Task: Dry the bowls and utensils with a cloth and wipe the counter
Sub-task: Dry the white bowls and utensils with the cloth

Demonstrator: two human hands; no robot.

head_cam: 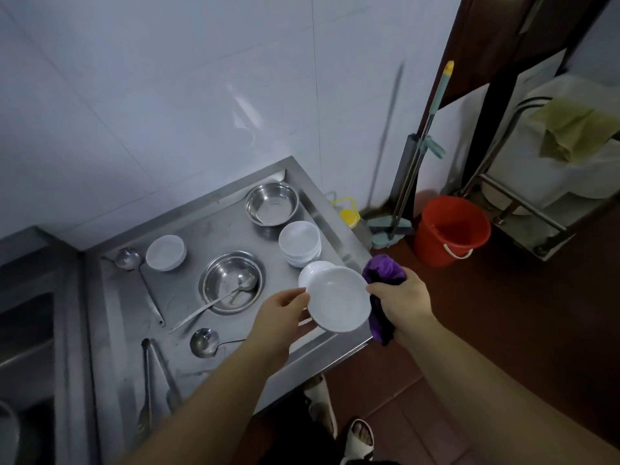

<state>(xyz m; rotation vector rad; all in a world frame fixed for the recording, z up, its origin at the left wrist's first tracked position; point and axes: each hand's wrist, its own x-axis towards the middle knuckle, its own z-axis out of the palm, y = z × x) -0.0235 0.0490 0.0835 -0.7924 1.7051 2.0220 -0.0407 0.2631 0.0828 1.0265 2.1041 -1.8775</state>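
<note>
From my remote view, the white shallow dish (pixel 339 302) covers most of a second white dish (pixel 310 271) beneath it. My right hand (pixel 401 302) hides the middle of the purple cloth (pixel 382 271). The steel sink (pixel 23 347) is cut off at the left edge.
</note>
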